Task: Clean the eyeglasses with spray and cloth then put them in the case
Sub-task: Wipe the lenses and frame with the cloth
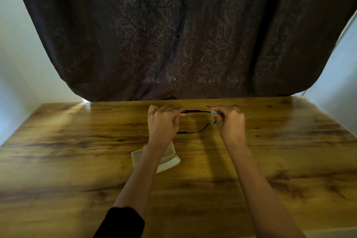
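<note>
The black-framed eyeglasses [195, 111] are held above the far middle of the wooden table [77, 150]. My left hand [164, 121] grips their left end, fingers curled around the frame. My right hand [230, 120] pinches a small grey cloth [214, 117] against the right end of the glasses. One black temple arm [193, 131] hangs lower between my hands. A pale open case [170, 160] lies on the table beneath my left forearm, partly hidden by it. No spray bottle is in view.
A dark leaf-patterned curtain [183, 35] hangs right behind the table's far edge. Pale walls [19, 54] stand at both sides. My forearms cross the table's near half.
</note>
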{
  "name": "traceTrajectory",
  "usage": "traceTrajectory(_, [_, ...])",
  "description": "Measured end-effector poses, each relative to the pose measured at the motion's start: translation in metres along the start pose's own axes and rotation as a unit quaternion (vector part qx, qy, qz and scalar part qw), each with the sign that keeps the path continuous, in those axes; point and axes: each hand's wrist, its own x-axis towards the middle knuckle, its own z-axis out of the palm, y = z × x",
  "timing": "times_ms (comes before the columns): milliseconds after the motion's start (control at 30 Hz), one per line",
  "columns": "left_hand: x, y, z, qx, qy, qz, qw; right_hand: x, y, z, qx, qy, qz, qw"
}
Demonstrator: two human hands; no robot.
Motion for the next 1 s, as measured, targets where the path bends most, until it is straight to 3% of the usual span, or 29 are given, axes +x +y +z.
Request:
traceTrajectory(267, [0.002, 0.009, 0.004, 0.012, 0.008, 0.02, 1.0, -0.016, -0.036, 0.014, 0.014, 0.019, -0.127, 0.992])
traceTrajectory(533, [-0.004, -0.004, 0.0, 0.006, 0.01, -0.003, 1.0, -0.003, -0.003, 0.001, 0.007, -0.006, -0.009, 1.0])
traceTrajectory(600, [-0.002, -0.002, 0.0, 0.001, 0.007, -0.004, 1.0, -0.006, -0.011, 0.003, 0.006, 0.0, -0.022, 1.0])
traceTrajectory(767, [-0.003, 0.004, 0.004, 0.004, -0.024, 0.01, 1.0, -0.023, -0.043, 0.021, 0.016, 0.005, -0.157, 0.987])
traceTrajectory(1000, [-0.006, -0.009, -0.006, -0.029, -0.004, -0.005, 1.0, -0.009, 0.0, 0.002, 0.022, 0.029, -0.074, 0.997])
